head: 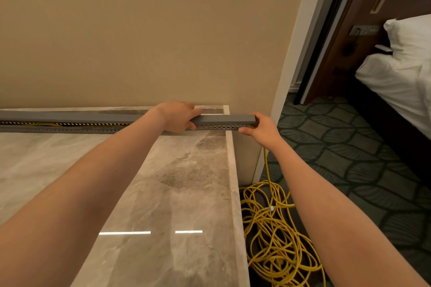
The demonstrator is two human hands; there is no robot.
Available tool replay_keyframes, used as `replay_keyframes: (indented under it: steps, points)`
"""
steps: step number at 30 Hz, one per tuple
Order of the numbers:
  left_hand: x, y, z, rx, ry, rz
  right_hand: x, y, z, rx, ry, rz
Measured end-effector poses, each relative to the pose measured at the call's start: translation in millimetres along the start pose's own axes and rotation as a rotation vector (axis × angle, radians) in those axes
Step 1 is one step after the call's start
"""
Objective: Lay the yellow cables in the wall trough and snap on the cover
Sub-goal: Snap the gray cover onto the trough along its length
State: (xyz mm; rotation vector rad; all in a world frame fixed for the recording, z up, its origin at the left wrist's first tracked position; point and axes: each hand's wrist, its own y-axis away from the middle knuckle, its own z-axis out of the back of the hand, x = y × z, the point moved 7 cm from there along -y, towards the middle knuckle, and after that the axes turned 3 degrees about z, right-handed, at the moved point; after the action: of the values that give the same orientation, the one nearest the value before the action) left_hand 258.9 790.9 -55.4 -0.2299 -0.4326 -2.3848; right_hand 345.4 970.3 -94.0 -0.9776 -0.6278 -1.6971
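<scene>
Cables [277, 235] lie coiled on the carpet [349, 147]. Left hand [177, 116] and right hand [261, 127] clamp fingers on the cover [224, 119]. Cover runs left-right along the trough [77, 128].

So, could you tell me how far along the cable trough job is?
Done: yellow cables lie inside the slotted trough on the marble top. In hand: left hand and right hand press the grey cover onto the trough's right end. Left: the cover's left stretch looks unseated, and the cable coil stays on the carpet.

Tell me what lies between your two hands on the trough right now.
In the head view, the grey cover spans from left hand to right hand, over the slotted trough.
</scene>
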Motion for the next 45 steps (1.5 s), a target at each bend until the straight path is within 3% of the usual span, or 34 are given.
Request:
replay_keyframes:
  steps: [9, 24, 26, 32, 36, 45]
  points:
    - [2.3, -4.5, 9.3, 0.087, 0.006, 0.001, -7.1, 3.2, -2.2, -0.025, -0.181, -0.056]
    - [1.4, -13.0, 5.9, 0.161, -0.052, 0.039, -10.7, -5.2, 8.1, -0.063, -0.1, -0.063]
    - [-5.4, -15.2, 6.7, 0.145, -0.054, 0.021, -12.2, -5.7, 9.7, -0.065, -0.087, -0.067]
    - [-72.3, -42.0, 14.0, -0.034, 0.349, -0.091, -13.4, -5.8, 10.7, -0.06, -0.119, -0.094]
    - [-83.0, -52.0, 25.8, -0.176, 0.364, -0.133, -17.9, -7.2, 11.4, -0.075, -0.166, -0.128]
    - [-77.4, -62.3, 30.8, -0.12, 0.301, -0.167, -29.6, -8.3, 29.9, -0.121, -0.189, -0.164]
